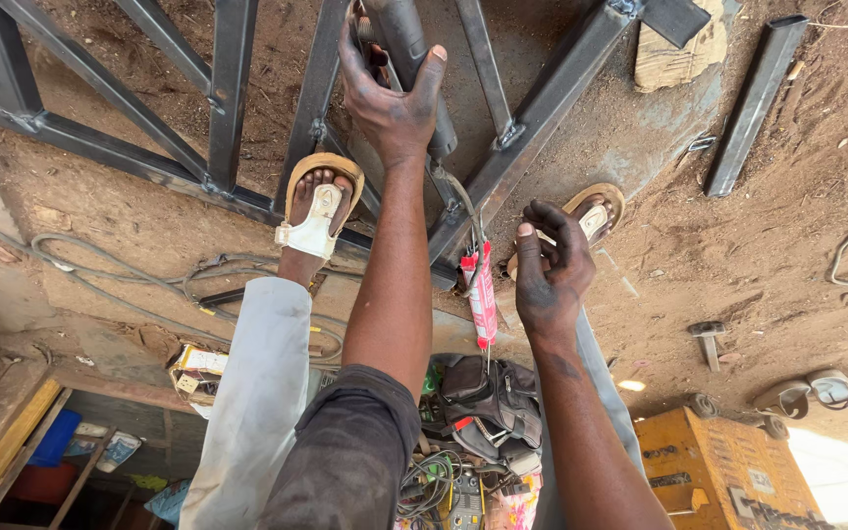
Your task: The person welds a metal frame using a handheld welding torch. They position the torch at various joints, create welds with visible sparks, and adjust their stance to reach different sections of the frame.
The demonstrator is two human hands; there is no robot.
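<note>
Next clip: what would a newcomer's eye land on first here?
Two soot-dark bare hands reaching down over a black welded steel frame on the dirt. The left hand grips a dark cylindrical tool at top centre; the right hand hangs loosely curled beside a red-and-white bundle dangling on a cable. Sandalled feet stand on the frame.

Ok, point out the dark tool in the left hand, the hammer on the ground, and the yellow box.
Dark tool point(406, 39): head view, on its cylindrical body above the left hand's thumb.
Hammer point(708, 331): head view, on its metal head, lying on the dirt.
Yellow box point(709, 456): head view, on its top face.
</note>
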